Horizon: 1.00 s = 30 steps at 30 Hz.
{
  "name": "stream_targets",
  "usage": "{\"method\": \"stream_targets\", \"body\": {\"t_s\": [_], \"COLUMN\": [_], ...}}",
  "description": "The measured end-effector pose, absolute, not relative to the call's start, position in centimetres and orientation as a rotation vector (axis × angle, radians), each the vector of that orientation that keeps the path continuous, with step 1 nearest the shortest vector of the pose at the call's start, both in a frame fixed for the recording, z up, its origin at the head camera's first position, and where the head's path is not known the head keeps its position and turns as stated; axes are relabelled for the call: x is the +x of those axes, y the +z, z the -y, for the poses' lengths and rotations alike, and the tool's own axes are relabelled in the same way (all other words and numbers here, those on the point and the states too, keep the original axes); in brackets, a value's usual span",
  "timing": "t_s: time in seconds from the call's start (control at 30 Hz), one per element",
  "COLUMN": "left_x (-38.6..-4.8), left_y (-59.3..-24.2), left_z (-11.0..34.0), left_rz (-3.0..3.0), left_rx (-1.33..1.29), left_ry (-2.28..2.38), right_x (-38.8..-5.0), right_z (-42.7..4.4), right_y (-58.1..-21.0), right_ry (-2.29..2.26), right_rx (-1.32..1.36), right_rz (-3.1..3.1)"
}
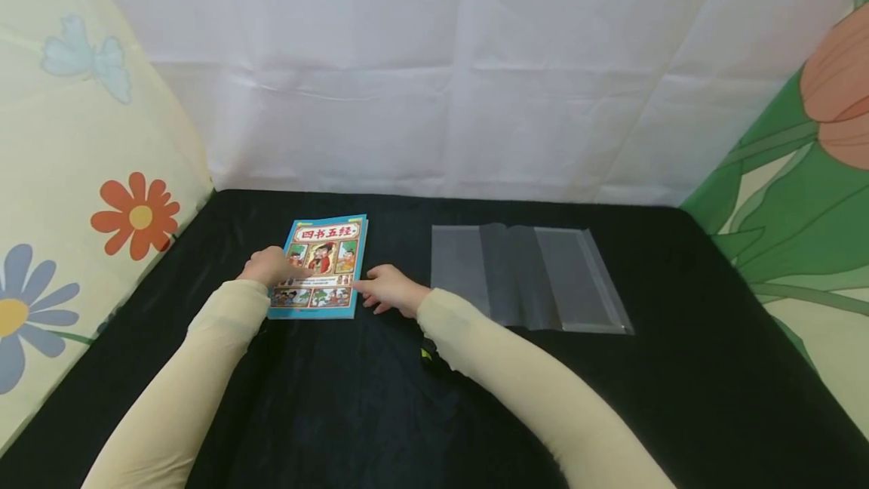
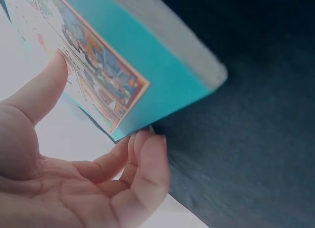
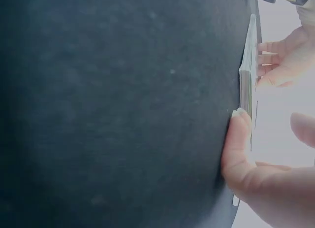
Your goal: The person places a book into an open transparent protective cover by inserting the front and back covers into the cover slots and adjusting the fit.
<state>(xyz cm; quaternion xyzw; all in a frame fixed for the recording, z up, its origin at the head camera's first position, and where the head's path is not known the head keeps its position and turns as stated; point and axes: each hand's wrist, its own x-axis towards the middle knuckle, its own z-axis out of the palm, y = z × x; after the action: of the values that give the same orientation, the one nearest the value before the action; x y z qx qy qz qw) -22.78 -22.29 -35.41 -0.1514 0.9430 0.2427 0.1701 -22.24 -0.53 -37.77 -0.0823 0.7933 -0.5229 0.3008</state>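
A picture book [image 1: 327, 266] with a blue-bordered, comic-style cover lies on the left part of the black-covered table. My left hand [image 1: 267, 266] grips its left side. In the left wrist view the thumb lies on the printed cover, and the curled fingers [image 2: 150, 159] meet the book's edge; their tips are partly hidden. At the opposite side is my right hand [image 1: 395, 290], its fingertips touching the right edge. The right wrist view shows these fingers [image 3: 236, 139] against the page edges, while the thumb stands apart from the cover.
Right of the book, a clear plastic book cover [image 1: 458, 262] lies spread flat, with a darker band down its middle. A white cloth wall [image 1: 448, 96] rises behind the black tabletop [image 1: 326, 398]. Flower-printed panels [image 1: 61, 172] flank the table on both sides.
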Motion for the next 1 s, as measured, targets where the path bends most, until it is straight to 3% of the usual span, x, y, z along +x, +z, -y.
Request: {"method": "stream_targets", "body": {"t_s": [1.0], "left_x": [-23.5], "left_y": [-36.4], "left_z": [23.6], "left_rz": [-2.534], "left_rx": [-0.468], "left_ry": [0.929], "right_x": [-23.5], "right_z": [2.2], "right_y": [-36.3], "right_ry": [-1.242], "right_rx": [-0.073], "right_rz": [-2.115]}}
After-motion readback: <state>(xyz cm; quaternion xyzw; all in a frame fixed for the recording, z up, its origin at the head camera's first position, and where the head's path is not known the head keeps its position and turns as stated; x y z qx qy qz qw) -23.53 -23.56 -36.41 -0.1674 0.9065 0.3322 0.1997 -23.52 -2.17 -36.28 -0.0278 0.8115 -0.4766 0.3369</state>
